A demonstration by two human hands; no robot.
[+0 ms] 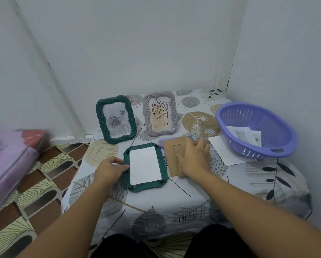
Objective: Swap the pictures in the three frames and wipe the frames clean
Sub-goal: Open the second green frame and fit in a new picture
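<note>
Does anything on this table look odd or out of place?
One green frame lies face down with its brown backing board off beside it, under the right hand. That looks deliberate. The other two frames stand upright; nothing looks spilled or broken.

Face-down green frame (145, 167) holding white paper (144, 165); two frames (116, 119) upright behind.
</note>
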